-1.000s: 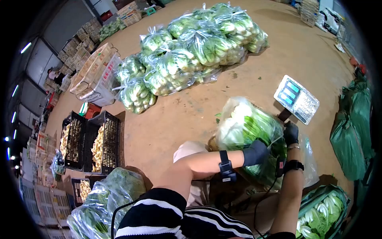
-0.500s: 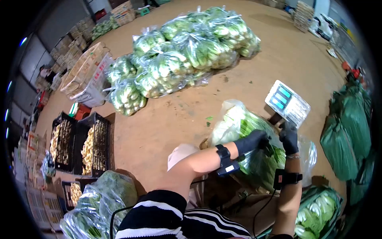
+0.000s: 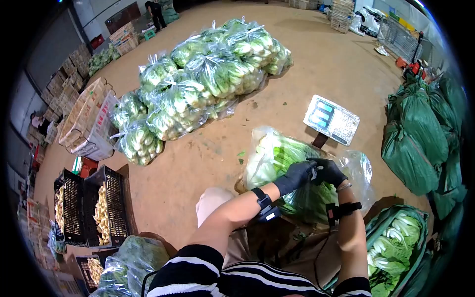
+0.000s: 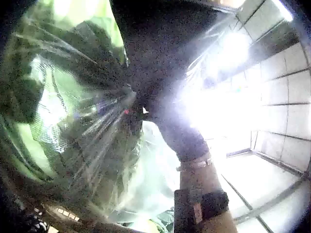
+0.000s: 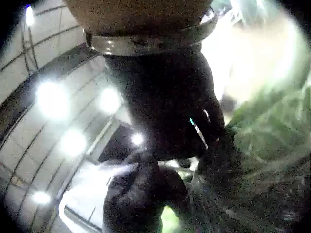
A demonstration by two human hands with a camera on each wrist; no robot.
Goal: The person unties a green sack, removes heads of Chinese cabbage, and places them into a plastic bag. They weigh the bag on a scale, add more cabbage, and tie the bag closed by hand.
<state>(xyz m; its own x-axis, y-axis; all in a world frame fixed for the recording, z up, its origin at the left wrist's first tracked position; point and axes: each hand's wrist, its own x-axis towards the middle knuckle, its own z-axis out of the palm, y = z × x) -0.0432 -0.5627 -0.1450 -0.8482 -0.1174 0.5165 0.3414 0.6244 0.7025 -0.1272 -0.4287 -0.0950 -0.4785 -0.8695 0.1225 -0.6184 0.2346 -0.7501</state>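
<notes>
A clear plastic bag [image 3: 262, 168] packed with leafy green cabbages lies in front of me, next to the scale [image 3: 331, 120]. Both hands wear dark gloves and meet over the bag's right part. My left hand [image 3: 295, 178] grips the gathered plastic there. Close against it, the right hand [image 3: 329, 171] pinches the same bunched neck. Folds of the bag [image 4: 92, 131] run together toward the hands in the left wrist view. In the right wrist view a pale twisted strip shows between my right hand [image 5: 165, 107] and left hand [image 5: 141, 199]. Glare and dark gloves hide the fingertips.
A pile of bagged greens [image 3: 198, 84] stands ahead. Black crates [image 3: 106, 208] of pale produce and a filled bag [image 3: 133, 267] are at left. Green sacks [image 3: 415, 143] line the right, with an open sack of cabbages [image 3: 396, 252] near my right arm.
My right hand has come left from beside the scale to meet the left hand at the bag. The head view has turned right, so the surroundings shift left.
</notes>
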